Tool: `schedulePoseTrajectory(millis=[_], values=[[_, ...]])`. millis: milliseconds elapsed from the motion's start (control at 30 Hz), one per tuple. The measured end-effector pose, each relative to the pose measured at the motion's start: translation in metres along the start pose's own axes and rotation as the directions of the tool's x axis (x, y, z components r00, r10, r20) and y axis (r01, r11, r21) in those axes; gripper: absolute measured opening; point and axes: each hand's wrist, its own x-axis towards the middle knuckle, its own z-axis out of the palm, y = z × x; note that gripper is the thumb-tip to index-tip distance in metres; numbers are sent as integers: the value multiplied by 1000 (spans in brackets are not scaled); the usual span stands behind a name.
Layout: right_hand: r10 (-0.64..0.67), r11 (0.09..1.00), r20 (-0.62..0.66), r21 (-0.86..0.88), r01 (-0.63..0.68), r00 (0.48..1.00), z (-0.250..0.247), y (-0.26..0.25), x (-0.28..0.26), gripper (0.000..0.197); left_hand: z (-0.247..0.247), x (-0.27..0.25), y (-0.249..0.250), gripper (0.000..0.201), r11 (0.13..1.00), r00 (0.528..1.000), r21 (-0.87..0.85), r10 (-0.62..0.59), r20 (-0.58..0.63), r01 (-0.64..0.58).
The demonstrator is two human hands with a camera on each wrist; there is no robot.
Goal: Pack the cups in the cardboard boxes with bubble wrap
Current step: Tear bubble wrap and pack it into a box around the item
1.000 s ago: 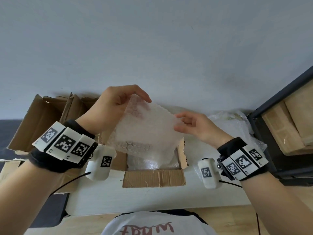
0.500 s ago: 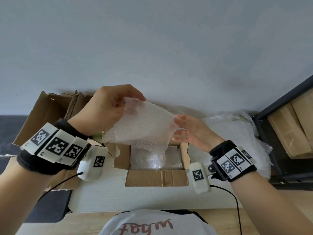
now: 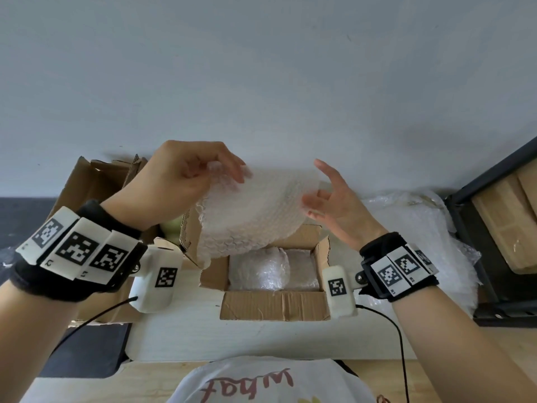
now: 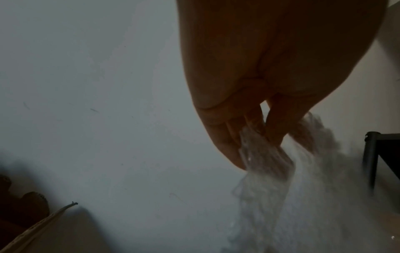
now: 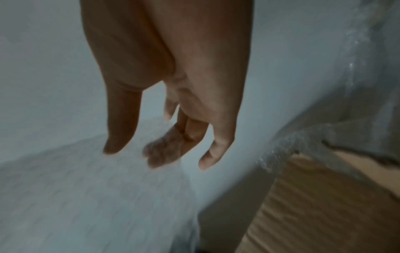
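A sheet of bubble wrap (image 3: 255, 210) hangs in the air above a small open cardboard box (image 3: 276, 303) on the white table. My left hand (image 3: 186, 181) pinches the sheet's upper left corner between thumb and fingers; the left wrist view shows the bubble wrap (image 4: 266, 167) caught in the fingers (image 4: 227, 145). My right hand (image 3: 328, 202) is at the sheet's right edge with fingers spread and straight, some of them behind the bubble wrap (image 5: 86, 196). Inside the box lies a bundle wrapped in bubble wrap (image 3: 261, 269); no bare cup shows.
A larger open cardboard box (image 3: 96, 181) stands at the back left. A heap of loose bubble wrap (image 3: 415, 228) lies on the right of the table. A dark metal shelf (image 3: 494, 242) with cardboard on it stands at the far right. A grey wall is right behind.
The sheet has been lifted and turned flatter over the box. My right hand has let go of its pinch and spread its fingers at the sheet's edge. The left hand keeps its hold.
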Motion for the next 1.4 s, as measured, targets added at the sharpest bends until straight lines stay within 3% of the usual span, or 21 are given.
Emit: schedulePoseTrajectory(millis=[67, 133, 267, 400, 433, 500, 600, 667, 767, 867, 1000, 1067, 1133, 1233, 1333, 1400], values=[[-22, 998, 77, -53, 27, 997, -9, -7, 1, 84, -2, -1, -1, 51, 1000, 998, -24, -17, 55, 18], [-12, 994, 86, -103, 21, 996, -15, -14, 3, 68, -1, -1, 0, 48, 998, 994, -49, -40, 105, 45], [-87, 947, -62, -316, 63, 994, -20, -19, 5, 24, -3, -2, -2, 36, 990, 985, -87, -101, 138, 113], [-273, 771, -120, -621, 142, 954, -18, -17, -8, 14, 5, -8, -18, 12, 984, 994, 145, -108, 31, 103], [-361, 710, -121, -678, 189, 925, -15, -16, -15, 12, 8, -11, -25, 18, 978, 993, 177, -115, -10, 115], [-577, 521, -56, -794, 314, 815, -8, -12, -30, 9, 13, -21, -39, 28, 974, 992, 190, -115, -60, 125], [-727, 112, 185, -918, 380, 661, 3, 7, -50, 10, 26, -43, -63, 19, 928, 996, 363, 80, 33, -86], [-679, -124, 355, -918, 376, 643, 9, 27, -58, 14, 40, -58, -77, 9, 858, 980, 477, 139, 142, -190], [-467, -297, 509, -860, 414, 723, 13, 55, -63, 5, 59, -75, -99, 19, 785, 954, 567, 95, 284, -247], [-256, -275, 526, -844, 461, 811, 16, 75, -62, 17, 76, -82, -116, 21, 726, 919, 605, 95, 382, -326], [-75, -211, 370, -913, 348, 926, 22, 89, -57, 31, 91, -81, -128, 34, 713, 900, 627, 13, 436, -314], [21, -254, 292, -923, 288, 956, 27, 88, -53, 27, 96, -78, -130, 34, 694, 877, 642, -34, 480, -325], [177, -275, 265, -911, 306, 948, 27, 92, -48, 30, 100, -76, -129, 32, 661, 855, 670, -81, 513, -339], [204, -208, 229, -940, 271, 952, 27, 85, -50, 33, 99, -76, -125, 35, 645, 874, 699, -99, 477, -308], [76, 26, 210, -978, 208, 975, 27, 73, -49, 35, 101, -74, -123, 46, 696, 921, 691, -111, 374, -197], [31, 123, 179, -977, 174, 983, 29, 70, -44, 40, 108, -68, -123, 48, 720, 922, 673, -125, 365, -169]])
